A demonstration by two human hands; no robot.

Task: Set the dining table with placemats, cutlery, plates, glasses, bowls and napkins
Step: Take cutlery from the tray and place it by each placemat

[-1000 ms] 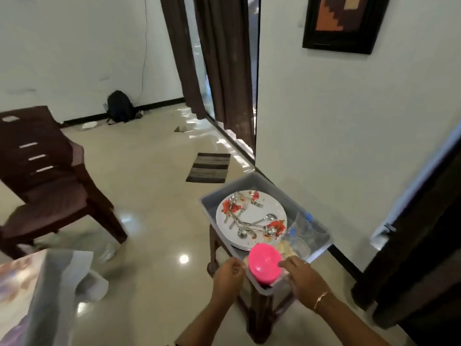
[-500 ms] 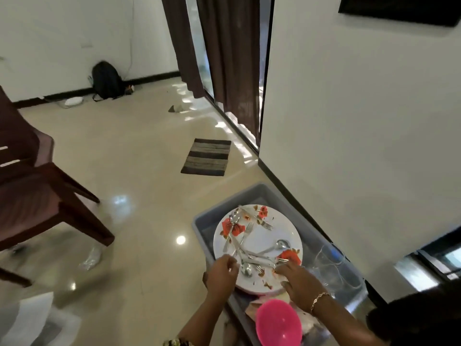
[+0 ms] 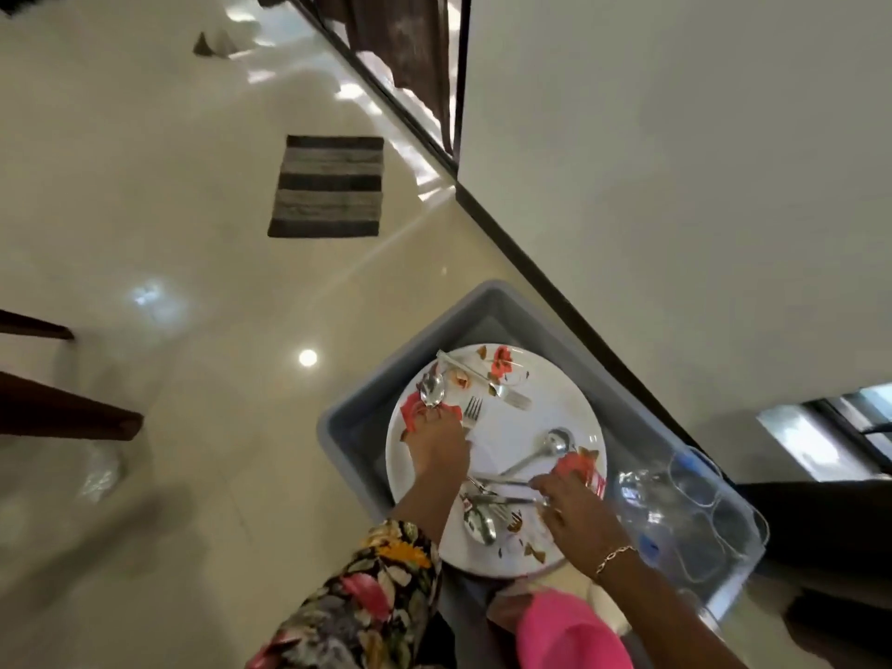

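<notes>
A stack of white floral plates (image 3: 545,417) lies in a grey plastic tub (image 3: 347,427). Loose spoons and forks (image 3: 536,456) are scattered on the top plate. My left hand (image 3: 437,446) rests on the plate's left side, covering the handles of a fork (image 3: 473,408) and a spoon (image 3: 432,388); its grip is hidden. My right hand (image 3: 574,514) is at the plate's near right, its fingertips closed on cutlery handles (image 3: 502,497). A pink bowl (image 3: 569,634) sits upside down at the tub's near end. Clear glasses (image 3: 695,499) fill the tub's right end.
The tub stands close to a white wall (image 3: 675,185) with a dark skirting. A striped mat (image 3: 328,185) lies on the shiny floor beyond. Dark chair legs (image 3: 62,408) show at the left edge. Brown curtains (image 3: 410,50) hang at the top.
The camera has tilted down and come closer to the tub. Both hands have moved from the plate's near rim onto the cutlery lying on it.
</notes>
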